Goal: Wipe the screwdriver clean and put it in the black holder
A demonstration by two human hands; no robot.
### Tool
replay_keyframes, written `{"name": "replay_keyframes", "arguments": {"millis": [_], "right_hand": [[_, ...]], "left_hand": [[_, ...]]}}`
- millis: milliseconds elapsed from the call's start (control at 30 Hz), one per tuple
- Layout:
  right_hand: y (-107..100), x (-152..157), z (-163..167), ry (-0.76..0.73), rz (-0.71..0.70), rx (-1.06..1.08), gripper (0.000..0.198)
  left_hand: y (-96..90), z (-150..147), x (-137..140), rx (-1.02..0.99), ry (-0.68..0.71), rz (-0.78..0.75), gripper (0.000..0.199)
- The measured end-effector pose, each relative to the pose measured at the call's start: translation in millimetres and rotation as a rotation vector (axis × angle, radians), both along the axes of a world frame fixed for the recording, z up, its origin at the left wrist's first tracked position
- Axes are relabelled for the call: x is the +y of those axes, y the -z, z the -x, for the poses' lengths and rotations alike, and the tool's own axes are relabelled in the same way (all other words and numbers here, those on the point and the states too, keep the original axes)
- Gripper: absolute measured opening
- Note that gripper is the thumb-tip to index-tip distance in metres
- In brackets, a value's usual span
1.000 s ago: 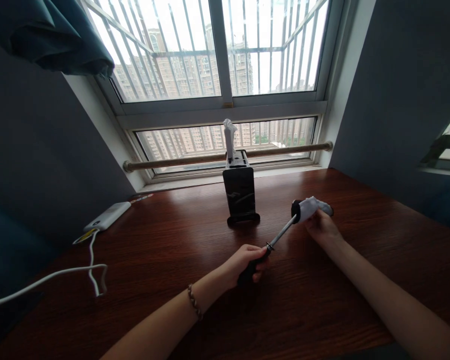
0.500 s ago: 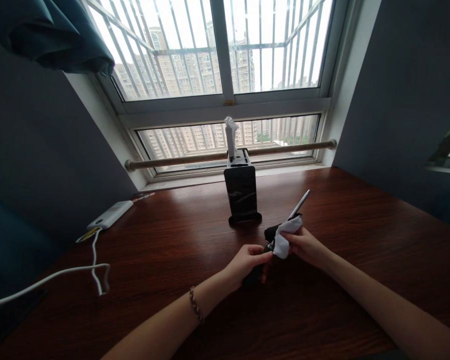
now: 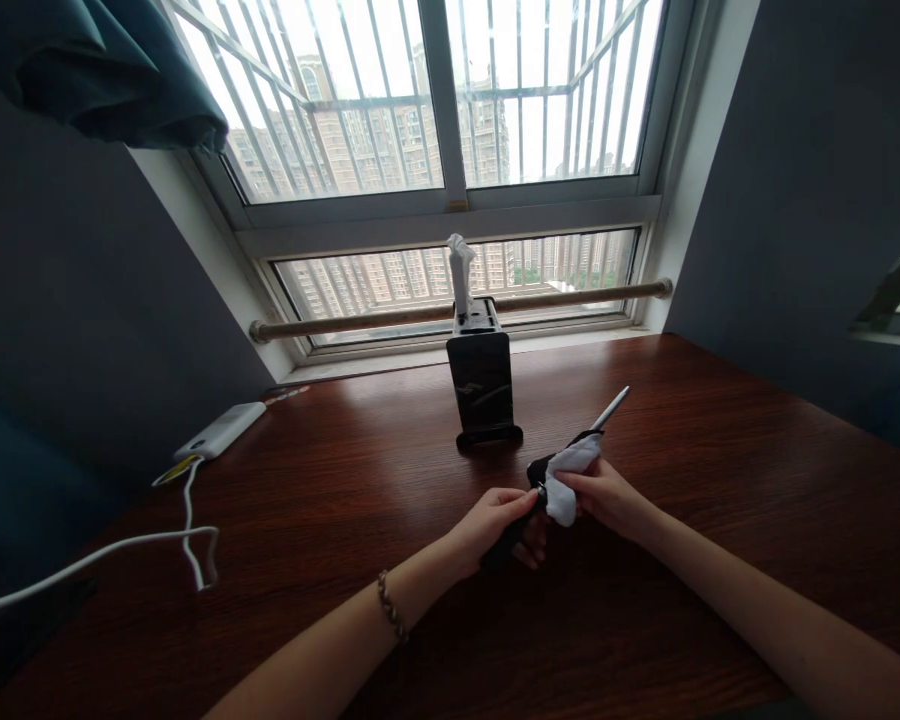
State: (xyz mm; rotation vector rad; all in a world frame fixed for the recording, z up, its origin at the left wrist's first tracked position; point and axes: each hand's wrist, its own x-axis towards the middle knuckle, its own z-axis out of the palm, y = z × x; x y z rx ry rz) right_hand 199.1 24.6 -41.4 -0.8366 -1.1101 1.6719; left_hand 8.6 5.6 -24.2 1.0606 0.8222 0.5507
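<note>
Black handle in the closed left hand [image 3: 504, 522], the honing steel [image 3: 609, 409] slants up over the desk's [image 3: 330, 520] middle. The right hand [image 3: 598, 495] pinches a soft white cloth [image 3: 566, 472] around its rod. Rigid and probably slick, it seems best gripped by the handle. Beyond stands a glossy black knife block [image 3: 482, 388].

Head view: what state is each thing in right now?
Sharpening rod: held tilted above the table, tip up and away.
Cloth: wrapped round the rod's base.
Left hand: closed on the rod's black handle.
Right hand: pinching the cloth.
Knife block: upright, white cloth sticking out on top.
Power bank: flat, cable plugged in.
</note>
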Motion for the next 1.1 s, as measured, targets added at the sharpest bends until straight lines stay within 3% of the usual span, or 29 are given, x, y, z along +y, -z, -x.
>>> {"name": "replay_keyframes", "arguments": {"millis": [133,233,300,500,700,867,1000,1100], "right_hand": [[-1,3,-1,0.083,-0.011,-0.021,0.031],[0,5,-2,0.105,-0.013,-0.018,0.029],[0,6,-3,0.099,-0.015,-0.010,0.029],[-2,3,-3,0.090,-0.042,0.002,0.028],[-5,0,0,0.103,-0.079,-0.096,0.029],[-1,0,2,0.054,-0.078,-0.137,0.032],[0,0,3,0.070,-0.053,-0.056,0.032],[-7,3,1,0.165,-0.028,0.081,0.029]], "left_hand": [[3.0,-1,0,0.067,-0.159,-0.273,0.047],[3.0,2,-1,0.166,-0.204,-0.513,0.038],[1.3,4,-1,0.205,-0.218,-0.562,0.033],[0.2,1,0,0.063,-0.211,-0.269,0.043],[7.1,2,0,0.096,-0.126,-0.339,0.040],[10.7,5,4,-0.028,0.019,-0.226,0.037],[12.4,8,8,-0.076,0.057,-0.188,0.035],[13.6,10,9,-0.101,0.057,-0.165,0.033]]}}
